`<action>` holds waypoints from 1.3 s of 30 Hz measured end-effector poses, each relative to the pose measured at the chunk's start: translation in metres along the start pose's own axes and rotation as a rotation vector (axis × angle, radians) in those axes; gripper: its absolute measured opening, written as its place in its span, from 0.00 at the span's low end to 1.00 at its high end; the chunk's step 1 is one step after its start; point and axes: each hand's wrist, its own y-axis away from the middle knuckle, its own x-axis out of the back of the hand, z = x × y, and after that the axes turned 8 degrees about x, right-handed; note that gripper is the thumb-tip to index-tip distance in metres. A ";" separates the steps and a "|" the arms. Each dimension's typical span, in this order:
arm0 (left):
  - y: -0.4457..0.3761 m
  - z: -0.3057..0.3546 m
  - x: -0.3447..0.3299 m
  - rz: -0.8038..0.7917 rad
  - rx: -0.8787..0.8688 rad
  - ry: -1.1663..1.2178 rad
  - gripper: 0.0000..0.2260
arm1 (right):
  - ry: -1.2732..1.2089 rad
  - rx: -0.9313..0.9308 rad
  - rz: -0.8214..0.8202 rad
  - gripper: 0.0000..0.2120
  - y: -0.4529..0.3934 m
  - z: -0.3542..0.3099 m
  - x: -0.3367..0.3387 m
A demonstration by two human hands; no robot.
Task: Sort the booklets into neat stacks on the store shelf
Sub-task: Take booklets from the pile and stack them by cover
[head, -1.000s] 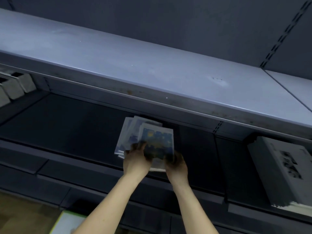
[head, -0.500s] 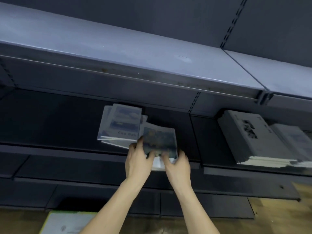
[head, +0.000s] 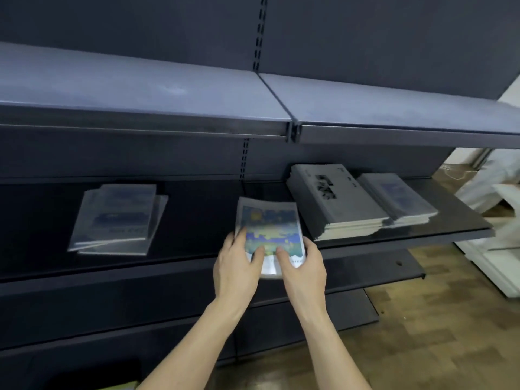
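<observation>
A small pile of booklets with a blue and yellow starry cover (head: 270, 226) is held over the front of the dark shelf (head: 197, 220). My left hand (head: 239, 266) grips its left edge, thumb on top. My right hand (head: 301, 268) grips the right edge the same way. To the left lies an untidy pile of pale blue booklets (head: 118, 219), its edges fanned out. On the right stands a tall stack of grey booklets (head: 334, 201), and beside it a lower stack with a blue cover (head: 399, 198).
An upper shelf (head: 168, 102) overhangs the one with the booklets, leaving a low gap. Lower dark shelves (head: 140, 299) jut out below. White furniture (head: 503, 249) stands at the far right on a wooden floor (head: 422, 333).
Both hands have carried the starry booklets to the right, away from the pale blue pile and toward the grey stack. The view has swung right, showing the shelf's right end.
</observation>
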 end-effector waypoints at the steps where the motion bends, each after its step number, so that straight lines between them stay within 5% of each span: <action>1: 0.005 0.008 -0.011 -0.012 -0.008 -0.002 0.23 | -0.010 0.001 0.015 0.15 -0.002 0.003 0.014; 19: 0.103 0.151 -0.184 -0.063 -0.060 0.070 0.24 | -0.073 0.040 0.056 0.16 -0.047 0.067 0.245; 39: 0.023 0.243 -0.317 -0.097 -0.066 0.115 0.21 | 0.013 0.058 0.106 0.12 -0.204 0.126 0.317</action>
